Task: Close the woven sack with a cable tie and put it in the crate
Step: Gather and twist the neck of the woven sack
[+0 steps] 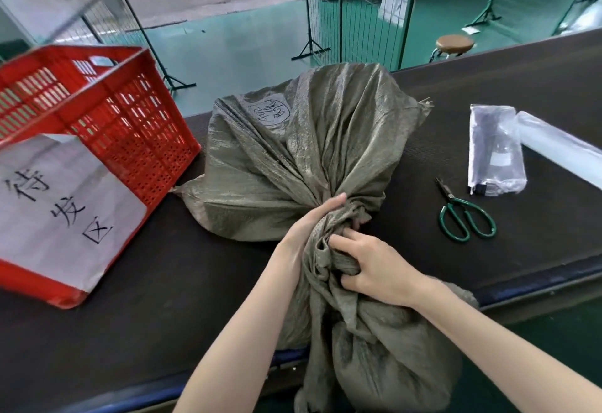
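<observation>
Both hands are clamped on the gathered neck of the grey-green woven plastic sack (pixel 309 152), close together and nearly touching. Nearer and to the right, the right hand (pixel 374 266) has its fingers curled into the twisted cloth; just beyond it, the left hand (pixel 312 220) wraps the bunched neck from the left side, thumb lying along the top. Loose sack fabric below the grip spills over the near edge of the dark ribbed table (pixel 163 282) and hangs down toward the person. Beyond the hands the bulging body of the sack rests on the table, a round printed stamp showing on its far left face. No cable tie is visible around the neck. Right of the sack lie green-handled scissors (pixel 462 214), apart from it, and farther right a clear plastic packet (pixel 495 152) beside a translucent roll (pixel 560 149). On the left stands the red slatted plastic crate (pixel 123 126), touching the sack's corner, with a white paper sign (pixel 58 207) of handwritten characters on its near wall.
</observation>
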### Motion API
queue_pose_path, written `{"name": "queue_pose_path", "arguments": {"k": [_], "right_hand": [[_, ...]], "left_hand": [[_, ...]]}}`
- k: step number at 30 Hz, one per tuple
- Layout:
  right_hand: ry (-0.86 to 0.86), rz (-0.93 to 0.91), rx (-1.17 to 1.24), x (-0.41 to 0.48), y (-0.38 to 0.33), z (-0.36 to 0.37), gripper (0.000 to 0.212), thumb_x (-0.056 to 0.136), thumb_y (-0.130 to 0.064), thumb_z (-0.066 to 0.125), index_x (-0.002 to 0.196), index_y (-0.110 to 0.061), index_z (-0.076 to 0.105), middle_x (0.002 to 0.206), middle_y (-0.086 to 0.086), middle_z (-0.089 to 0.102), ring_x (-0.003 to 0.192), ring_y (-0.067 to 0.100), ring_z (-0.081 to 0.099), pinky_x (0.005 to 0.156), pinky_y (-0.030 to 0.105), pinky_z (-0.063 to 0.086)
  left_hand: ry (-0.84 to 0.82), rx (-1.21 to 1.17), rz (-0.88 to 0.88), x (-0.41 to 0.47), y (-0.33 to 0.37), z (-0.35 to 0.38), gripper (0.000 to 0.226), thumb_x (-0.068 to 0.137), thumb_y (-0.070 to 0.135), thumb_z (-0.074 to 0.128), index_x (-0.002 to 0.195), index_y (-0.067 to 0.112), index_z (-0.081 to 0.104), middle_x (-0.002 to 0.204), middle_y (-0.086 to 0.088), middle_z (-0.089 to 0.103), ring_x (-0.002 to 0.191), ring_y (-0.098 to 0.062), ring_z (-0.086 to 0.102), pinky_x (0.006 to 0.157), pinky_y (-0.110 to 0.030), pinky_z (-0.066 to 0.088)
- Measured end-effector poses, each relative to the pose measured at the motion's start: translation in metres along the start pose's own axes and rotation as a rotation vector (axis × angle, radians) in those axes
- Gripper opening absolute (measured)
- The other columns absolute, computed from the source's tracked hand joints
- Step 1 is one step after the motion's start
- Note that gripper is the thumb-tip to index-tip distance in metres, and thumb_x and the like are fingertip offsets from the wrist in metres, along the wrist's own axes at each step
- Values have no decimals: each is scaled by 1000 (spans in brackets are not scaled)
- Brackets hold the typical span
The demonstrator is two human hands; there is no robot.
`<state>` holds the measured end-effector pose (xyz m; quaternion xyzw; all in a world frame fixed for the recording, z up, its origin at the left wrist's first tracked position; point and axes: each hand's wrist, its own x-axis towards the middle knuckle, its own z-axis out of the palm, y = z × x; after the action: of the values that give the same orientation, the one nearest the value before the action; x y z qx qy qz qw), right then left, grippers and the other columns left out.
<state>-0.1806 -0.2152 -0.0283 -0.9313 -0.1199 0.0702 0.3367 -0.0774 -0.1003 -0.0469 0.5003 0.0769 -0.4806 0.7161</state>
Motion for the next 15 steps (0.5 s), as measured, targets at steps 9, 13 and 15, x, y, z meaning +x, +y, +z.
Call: {"name": "queue_pose_path", "arguments": {"k": [9, 13, 15], "right_hand": [[-63, 77, 183, -3, 30, -4, 41, 72, -24, 67, 111, -16, 54, 104, 0, 51, 99, 15, 51, 93, 28, 43], [-19, 108, 270, -4, 42, -6, 24, 75, -19, 68, 96, -24, 58, 99, -4, 57, 93, 9, 54, 86, 17, 41], [19, 155, 300, -2, 50, -8, 17, 76, -20, 66, 91, -15, 61, 97, 2, 60, 93, 15, 58, 88, 32, 47]], "left_hand": [[380, 188, 328, 19, -5, 14, 16, 77, -5, 54, 88, 1, 63, 71, -9, 61, 60, -15, 63, 53, -18, 49], [374, 72, 317, 31, -9, 16, 24, 83, -13, 40, 95, -5, 59, 79, -16, 70, 64, -24, 72, 55, -33, 58], [452, 91, 351, 36, -11, 21, 22, 81, -13, 42, 83, -1, 60, 69, -12, 67, 54, -17, 67, 50, -28, 54]]}}
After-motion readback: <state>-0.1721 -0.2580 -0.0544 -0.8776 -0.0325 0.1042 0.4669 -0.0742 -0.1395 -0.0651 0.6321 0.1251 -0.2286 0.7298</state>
